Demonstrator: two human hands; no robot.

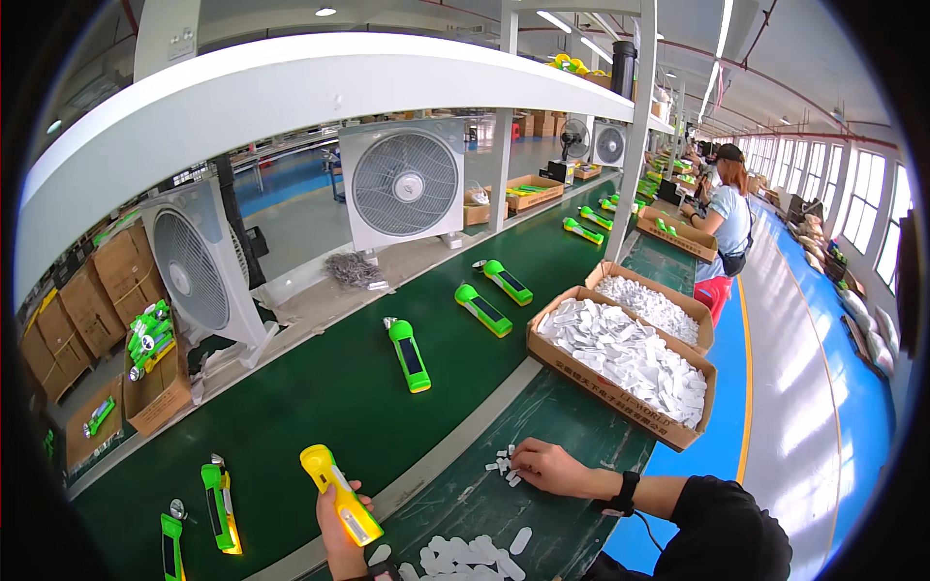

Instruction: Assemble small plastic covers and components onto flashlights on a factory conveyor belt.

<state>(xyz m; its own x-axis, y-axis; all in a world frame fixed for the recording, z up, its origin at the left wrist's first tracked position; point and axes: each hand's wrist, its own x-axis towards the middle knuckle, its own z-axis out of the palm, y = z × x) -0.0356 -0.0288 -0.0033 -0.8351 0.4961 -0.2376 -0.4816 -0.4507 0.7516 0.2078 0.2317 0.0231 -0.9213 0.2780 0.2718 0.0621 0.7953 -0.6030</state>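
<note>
My left hand (340,542) is wrapped around a yellow flashlight (332,481), which it holds tilted at the edge of the green belt. The flashlight has a pale panel near its lower end. Over a small heap of little white plastic pieces (503,465), my right hand (552,470) has its fingers bent together and touching the heap. Whatever lies between those fingertips is hidden. Near my left wrist, a pile of larger, flat oval white pieces (460,560) lies on the green worktop (441,499).
Green flashlights (408,354) lie spaced along the belt (334,392). A cardboard box (620,387) of flat white pieces stands right of the belt, with another box (702,312) behind it. White fans (404,184) line the far side. Another person (728,208) works farther along.
</note>
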